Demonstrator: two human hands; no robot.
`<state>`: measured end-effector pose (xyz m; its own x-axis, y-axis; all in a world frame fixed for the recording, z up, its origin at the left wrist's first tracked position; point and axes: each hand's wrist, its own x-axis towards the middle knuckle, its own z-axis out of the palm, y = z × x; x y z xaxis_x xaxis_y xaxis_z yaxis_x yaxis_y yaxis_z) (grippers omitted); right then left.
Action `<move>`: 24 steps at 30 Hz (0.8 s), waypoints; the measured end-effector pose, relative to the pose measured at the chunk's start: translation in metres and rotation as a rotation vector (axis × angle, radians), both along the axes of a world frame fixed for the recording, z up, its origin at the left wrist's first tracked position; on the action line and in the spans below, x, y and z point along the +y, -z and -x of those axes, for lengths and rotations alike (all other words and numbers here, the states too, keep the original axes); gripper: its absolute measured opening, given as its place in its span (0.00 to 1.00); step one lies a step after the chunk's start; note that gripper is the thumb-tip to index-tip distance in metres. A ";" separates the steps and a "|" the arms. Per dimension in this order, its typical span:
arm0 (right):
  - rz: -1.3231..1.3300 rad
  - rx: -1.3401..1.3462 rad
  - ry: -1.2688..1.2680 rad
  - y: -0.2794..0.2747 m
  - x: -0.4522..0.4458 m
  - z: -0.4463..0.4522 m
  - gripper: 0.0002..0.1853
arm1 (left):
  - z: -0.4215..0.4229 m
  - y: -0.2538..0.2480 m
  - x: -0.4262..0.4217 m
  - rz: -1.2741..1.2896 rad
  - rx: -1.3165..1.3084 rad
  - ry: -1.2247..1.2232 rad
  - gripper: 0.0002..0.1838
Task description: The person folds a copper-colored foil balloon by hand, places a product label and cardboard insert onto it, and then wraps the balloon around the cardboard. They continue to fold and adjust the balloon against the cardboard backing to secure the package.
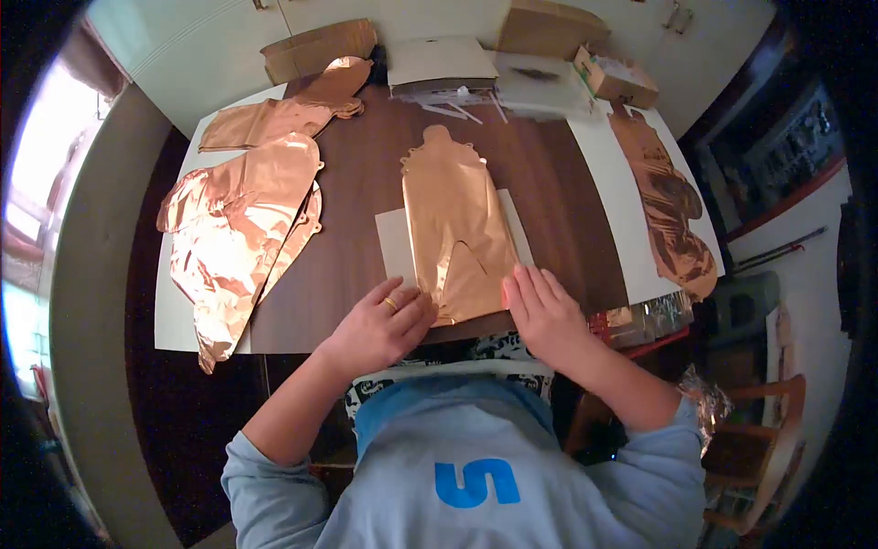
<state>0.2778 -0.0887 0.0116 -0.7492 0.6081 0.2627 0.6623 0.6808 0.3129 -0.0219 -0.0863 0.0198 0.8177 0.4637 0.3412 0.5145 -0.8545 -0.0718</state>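
Observation:
A flat copper-coloured foil balloon (457, 215) lies lengthwise before me, its small rounded tab at the far end and little tabs along its upper sides. Beneath it, a white sheet (395, 240) shows at both sides. My left hand (389, 320), with a ring on one finger, is closed at the balloon's lower left corner, fingers bent. At the lower right edge, my right hand (546, 311) has its fingers close together against the foil, thumb side inward. The undersides of both hands are hidden.
More copper foil balloons (242, 215) lie at the left on white board, partly over the table edge. Another crumpled foil piece (668, 197) rests on the right board (615, 197). At the back stand a white box (441, 62) and a small carton (617, 78). A wooden chair (759, 457) is at right.

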 end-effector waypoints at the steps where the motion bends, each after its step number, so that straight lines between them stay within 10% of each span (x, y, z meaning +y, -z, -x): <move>1: 0.048 0.005 0.044 -0.003 -0.004 0.003 0.24 | -0.001 -0.001 0.000 0.005 -0.003 -0.003 0.22; 15: 0.312 0.286 0.141 0.020 -0.049 0.071 0.30 | -0.009 -0.020 0.024 0.293 -0.150 -0.063 0.19; 24: 0.347 0.222 0.202 0.017 -0.046 0.073 0.35 | -0.077 0.022 0.105 0.308 0.063 0.240 0.37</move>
